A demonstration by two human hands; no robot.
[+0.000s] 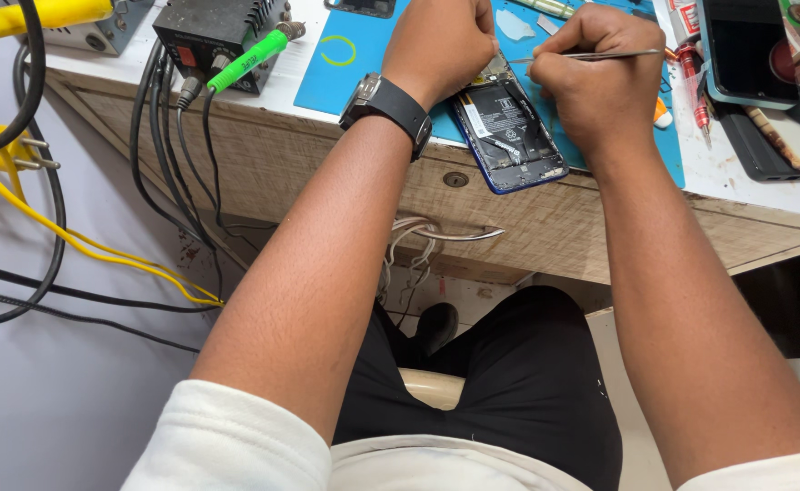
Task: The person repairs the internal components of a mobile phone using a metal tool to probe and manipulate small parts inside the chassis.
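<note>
An opened blue phone [512, 132] lies back-up on a blue work mat [364, 55], its battery and inner parts showing. My left hand [441, 41], with a black watch on the wrist, rests on the phone's upper left part and holds it down. My right hand [591, 77] is closed around thin metal tweezers [591, 56], whose tip points left toward the phone's top end between both hands. The phone's top is hidden under my hands.
A black soldering station [218, 32] with a green-handled plug and several cables sits at the left of the wooden desk [327, 155]. Another phone [745, 50], red screwdrivers and small tools crowd the right. A drawer handle [455, 234] is below the desk edge. Yellow and black cables hang left.
</note>
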